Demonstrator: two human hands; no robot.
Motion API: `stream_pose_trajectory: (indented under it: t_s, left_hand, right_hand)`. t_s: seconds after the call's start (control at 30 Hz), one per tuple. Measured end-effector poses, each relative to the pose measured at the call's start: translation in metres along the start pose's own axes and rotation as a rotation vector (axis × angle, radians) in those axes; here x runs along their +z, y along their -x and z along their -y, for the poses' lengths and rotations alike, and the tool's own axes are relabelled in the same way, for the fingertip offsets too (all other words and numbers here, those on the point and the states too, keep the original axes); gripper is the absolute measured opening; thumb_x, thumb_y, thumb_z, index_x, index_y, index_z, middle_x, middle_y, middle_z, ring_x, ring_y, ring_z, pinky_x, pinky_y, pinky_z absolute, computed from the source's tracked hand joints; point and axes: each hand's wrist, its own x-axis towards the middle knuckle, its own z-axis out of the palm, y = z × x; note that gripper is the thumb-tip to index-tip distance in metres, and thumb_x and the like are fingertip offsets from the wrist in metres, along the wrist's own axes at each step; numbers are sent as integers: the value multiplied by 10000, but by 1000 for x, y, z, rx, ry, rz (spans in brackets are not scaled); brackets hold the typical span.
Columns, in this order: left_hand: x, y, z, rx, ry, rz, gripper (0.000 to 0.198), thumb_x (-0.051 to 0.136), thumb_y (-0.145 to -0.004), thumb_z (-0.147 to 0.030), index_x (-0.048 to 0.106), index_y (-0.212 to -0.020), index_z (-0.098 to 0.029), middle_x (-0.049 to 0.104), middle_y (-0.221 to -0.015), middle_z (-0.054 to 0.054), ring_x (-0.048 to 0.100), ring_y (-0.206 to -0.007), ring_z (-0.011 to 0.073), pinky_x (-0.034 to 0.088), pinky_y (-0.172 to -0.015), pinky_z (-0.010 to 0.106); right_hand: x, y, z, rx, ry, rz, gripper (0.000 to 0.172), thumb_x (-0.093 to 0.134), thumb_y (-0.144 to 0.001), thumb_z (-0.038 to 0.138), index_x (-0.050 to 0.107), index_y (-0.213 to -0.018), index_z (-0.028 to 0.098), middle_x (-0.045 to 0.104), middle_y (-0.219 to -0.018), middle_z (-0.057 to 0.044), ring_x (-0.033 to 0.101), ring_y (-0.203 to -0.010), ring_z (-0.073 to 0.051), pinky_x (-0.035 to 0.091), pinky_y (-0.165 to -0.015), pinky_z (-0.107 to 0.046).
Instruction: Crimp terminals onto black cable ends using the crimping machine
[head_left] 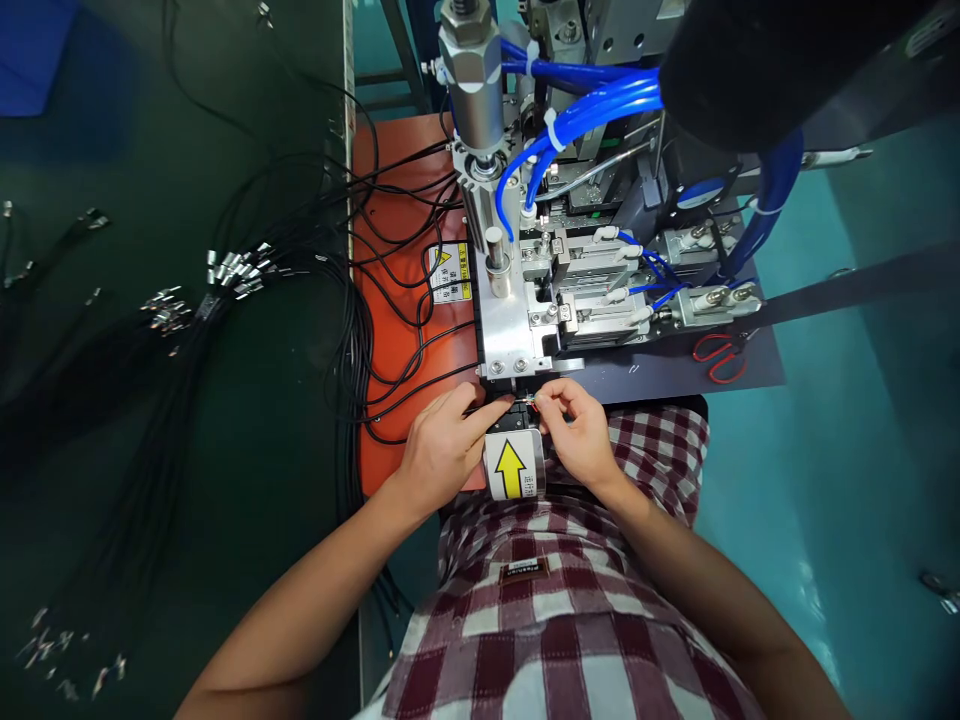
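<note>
My left hand [448,440] is at the front of the machine, index finger stretched toward a small metal cable end [528,400]. Its other fingers are curled, and a thin black cable [391,441] runs in under them from the left. On the other side my right hand [581,430] pinches the cable end between thumb and forefinger; a bit of red shows there. Both hands meet over a small black fixture [511,418] below the machine's metal plate [501,335]. A white label with a yellow arrow [511,468] sits just in front of the fixture.
Several black cables [356,340] loop over the orange board [390,370]. Bundles with metal ends [244,268] lie on the dark table [255,480] at left. Blue air tubes [592,105] and cylinders [604,258] stand behind; red-handled scissors [721,358] lie at right.
</note>
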Motion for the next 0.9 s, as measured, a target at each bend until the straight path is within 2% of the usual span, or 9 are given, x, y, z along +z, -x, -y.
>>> stream_pose_trajectory:
  t_s: [0.63, 0.9]
  left_hand:
    - [0, 0, 0, 17, -21, -9, 300, 448, -912, -136, 663, -1118, -173, 613, -945, 99, 609, -888, 191, 521, -728, 294]
    - [0, 0, -1, 21, -36, -13, 297, 456, -906, -130, 667, -1111, -168, 608, -917, 95, 602, -845, 185, 514, -696, 285]
  right_hand:
    - [6, 2, -6, -147, 46, -80, 120, 531, -905, 269, 547, -807, 202, 567, -793, -15, 526, -606, -127, 454, -600, -273]
    - [6, 2, -9, -154, 47, -87, 112, 530, -906, 251, 546, -808, 199, 565, -796, -10, 516, -607, -120, 445, -600, -265]
